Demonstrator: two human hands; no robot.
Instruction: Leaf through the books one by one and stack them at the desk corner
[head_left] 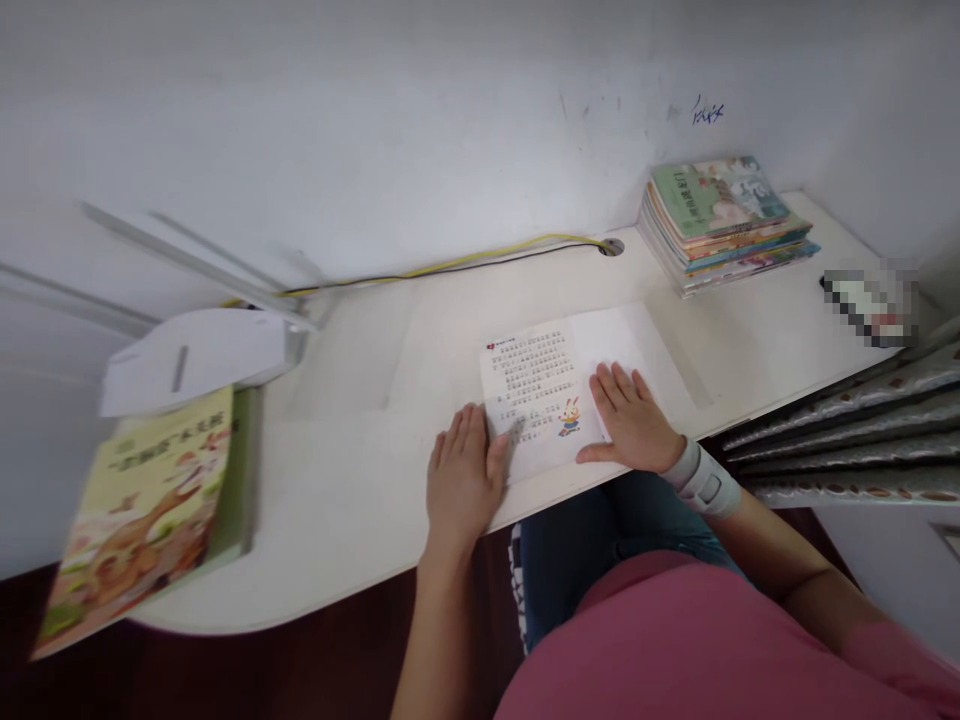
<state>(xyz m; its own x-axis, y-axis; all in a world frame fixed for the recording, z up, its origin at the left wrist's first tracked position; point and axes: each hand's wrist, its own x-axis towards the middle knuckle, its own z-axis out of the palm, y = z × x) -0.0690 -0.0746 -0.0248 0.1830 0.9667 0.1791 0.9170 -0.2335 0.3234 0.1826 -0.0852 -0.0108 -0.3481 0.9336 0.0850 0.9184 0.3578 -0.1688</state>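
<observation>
An open booklet (536,375) lies on the white desk in front of me, with printed text and a small rabbit drawing on its left page and a mostly blank right page. My left hand (465,470) rests flat at the booklet's left edge, its thumb by the lower left corner. On the right page lies my right hand (630,415), palm down with the fingers spread. A grey band is around the right wrist. Neither hand grips anything.
A stack of books (720,220) stands at the back right, beside a blurred-out object (870,305). Green-covered books (150,510) lie at the left, one jutting past the desk edge (315,600), near a white device (195,355). Cables (465,262) run along the wall; a curtain (862,440) hangs right.
</observation>
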